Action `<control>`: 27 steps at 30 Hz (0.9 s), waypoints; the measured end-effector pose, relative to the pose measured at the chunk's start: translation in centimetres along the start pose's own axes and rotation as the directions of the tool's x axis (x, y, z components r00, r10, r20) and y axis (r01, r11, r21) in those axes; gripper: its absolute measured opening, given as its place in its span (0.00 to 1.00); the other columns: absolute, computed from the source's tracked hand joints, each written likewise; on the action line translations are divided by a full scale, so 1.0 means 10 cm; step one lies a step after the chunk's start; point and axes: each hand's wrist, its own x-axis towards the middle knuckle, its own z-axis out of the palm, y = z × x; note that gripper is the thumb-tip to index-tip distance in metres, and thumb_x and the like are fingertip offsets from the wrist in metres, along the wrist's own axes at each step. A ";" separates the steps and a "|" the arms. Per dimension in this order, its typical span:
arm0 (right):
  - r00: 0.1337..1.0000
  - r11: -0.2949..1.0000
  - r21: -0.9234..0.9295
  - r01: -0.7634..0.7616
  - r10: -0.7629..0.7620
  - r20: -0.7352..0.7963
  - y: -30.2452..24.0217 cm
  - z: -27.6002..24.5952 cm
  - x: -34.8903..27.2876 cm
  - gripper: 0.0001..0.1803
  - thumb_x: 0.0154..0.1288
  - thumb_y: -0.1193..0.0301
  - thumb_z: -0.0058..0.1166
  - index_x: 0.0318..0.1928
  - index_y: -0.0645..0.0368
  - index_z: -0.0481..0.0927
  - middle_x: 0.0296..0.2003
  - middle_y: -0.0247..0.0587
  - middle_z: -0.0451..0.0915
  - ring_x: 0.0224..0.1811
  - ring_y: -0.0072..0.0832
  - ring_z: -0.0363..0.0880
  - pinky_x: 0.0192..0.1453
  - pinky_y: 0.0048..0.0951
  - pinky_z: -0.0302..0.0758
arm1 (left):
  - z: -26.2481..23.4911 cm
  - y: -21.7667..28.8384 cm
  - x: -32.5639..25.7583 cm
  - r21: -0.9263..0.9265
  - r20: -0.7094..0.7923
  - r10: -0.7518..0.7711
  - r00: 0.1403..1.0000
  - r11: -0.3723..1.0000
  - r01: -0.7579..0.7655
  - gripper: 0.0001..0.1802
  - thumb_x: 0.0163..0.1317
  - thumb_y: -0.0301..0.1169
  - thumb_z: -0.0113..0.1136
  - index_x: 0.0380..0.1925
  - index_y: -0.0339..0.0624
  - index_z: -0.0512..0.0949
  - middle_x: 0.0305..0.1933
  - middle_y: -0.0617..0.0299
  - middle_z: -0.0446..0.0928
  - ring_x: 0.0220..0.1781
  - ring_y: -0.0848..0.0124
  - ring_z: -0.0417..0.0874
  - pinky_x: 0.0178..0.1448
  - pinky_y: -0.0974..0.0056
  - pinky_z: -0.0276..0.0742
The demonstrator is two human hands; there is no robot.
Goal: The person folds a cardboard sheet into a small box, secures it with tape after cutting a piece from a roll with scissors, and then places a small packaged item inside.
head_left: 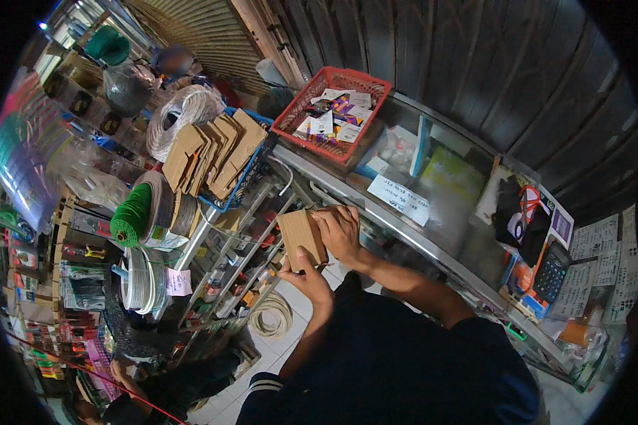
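A small brown cardboard box (300,239) is held in front of my body, slightly tilted. My left hand (310,283) grips its lower edge, with the thumb lying on the front face. The fingers of my right hand (342,235) are bent over its upper right side. What the box contains, if anything, cannot be seen. Nearest to the hands on the far left is a blue basket (228,204) packed with folded cardboard pieces (209,152).
A glass-topped counter (446,244) runs from centre to lower right. On it stand a red basket (298,132) of cards and packets, red-handled scissors (528,203) and a calculator (551,272). Green twine (130,216) and a cable coil (271,316) lie left. Another person (184,379) is lower left.
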 end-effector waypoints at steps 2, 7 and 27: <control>1.000 1.000 0.018 -0.017 0.017 0.010 0.00 0.04 -0.04 0.06 0.65 0.75 0.62 0.42 0.55 0.80 0.37 0.37 0.85 0.39 0.36 0.81 0.48 0.41 0.67 | -0.04 -0.09 0.04 -0.032 -0.005 0.006 1.000 0.999 -0.007 0.25 0.74 0.43 0.59 0.56 0.40 0.59 0.56 0.49 0.67 0.51 0.67 0.77 0.45 0.61 0.84; 0.993 0.990 0.077 -0.115 0.113 0.035 0.00 0.04 -0.01 0.07 0.66 0.75 0.61 0.43 0.54 0.78 0.33 0.39 0.84 0.35 0.39 0.82 0.44 0.42 0.69 | -0.14 -0.10 0.16 -0.035 0.021 -0.079 0.997 0.996 0.080 0.23 0.74 0.43 0.59 0.53 0.42 0.60 0.52 0.52 0.69 0.49 0.68 0.78 0.42 0.61 0.84; 0.674 0.672 0.322 -0.667 0.361 0.644 0.50 -0.01 0.65 0.16 0.68 0.62 0.64 0.41 0.64 0.86 0.33 0.44 0.87 0.38 0.28 0.85 0.45 0.34 0.80 | -0.67 -0.10 0.60 0.058 -0.004 -0.007 1.000 0.998 0.007 0.25 0.72 0.45 0.63 0.52 0.44 0.61 0.54 0.54 0.69 0.53 0.67 0.78 0.49 0.59 0.84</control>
